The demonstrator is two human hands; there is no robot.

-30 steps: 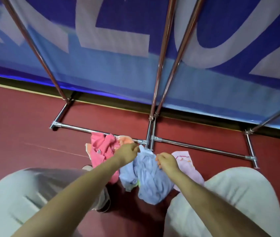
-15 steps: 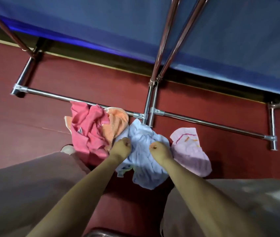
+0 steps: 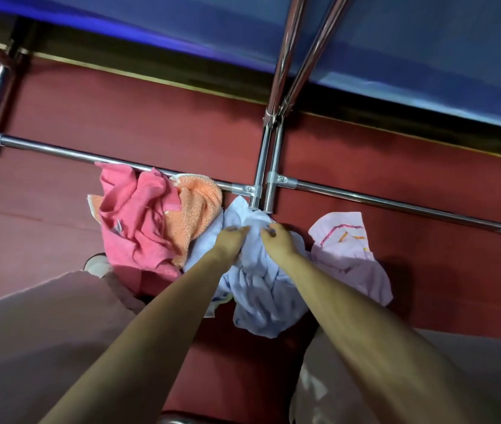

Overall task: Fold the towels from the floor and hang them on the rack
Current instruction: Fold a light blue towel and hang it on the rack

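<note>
Light-blue towel [image 3: 258,289] lies crumpled on the floor, both hands' fingers [image 3: 237,231] pinching its top.

red floor [image 3: 151,111] | blue banner [image 3: 396,41] (behind) | white shoe [image 3: 97,264]

Open red floor [image 3: 59,228] left of the pink towel [image 3: 132,218]; rack base bar [image 3: 396,205] behind the pile.
</note>
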